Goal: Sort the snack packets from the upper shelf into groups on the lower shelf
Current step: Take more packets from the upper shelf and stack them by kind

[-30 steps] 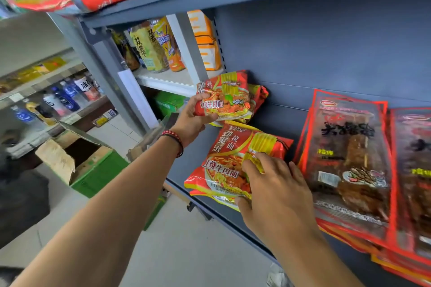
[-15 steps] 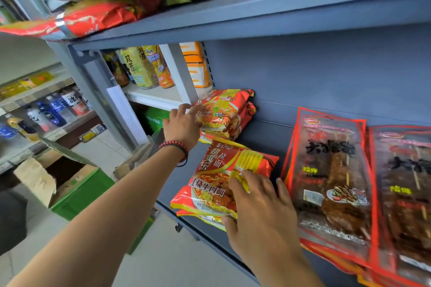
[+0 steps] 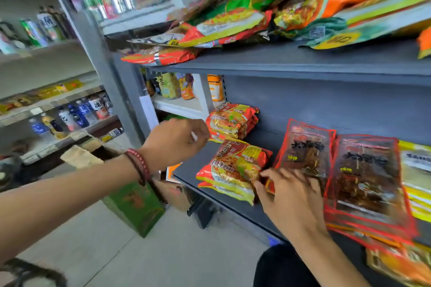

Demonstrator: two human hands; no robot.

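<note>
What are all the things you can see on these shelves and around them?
mixed packets: many, red, green, orange, yellow, heaped on upper shelf
rear noodle stack: several packets, red-orange, lower shelf, back left
front noodle stack: several packets, red-orange, just before it
dark snack packs: two stacks, red-edged, right of noodles
yellow packets: count unclear, far right
bottles: several, mostly blue, shelves far left
box: one, green, on floor
bracelet: one, red, left wrist
left hand: one, beside rear noodle stack, holding nothing
right hand: one, touching front noodle stack
</note>
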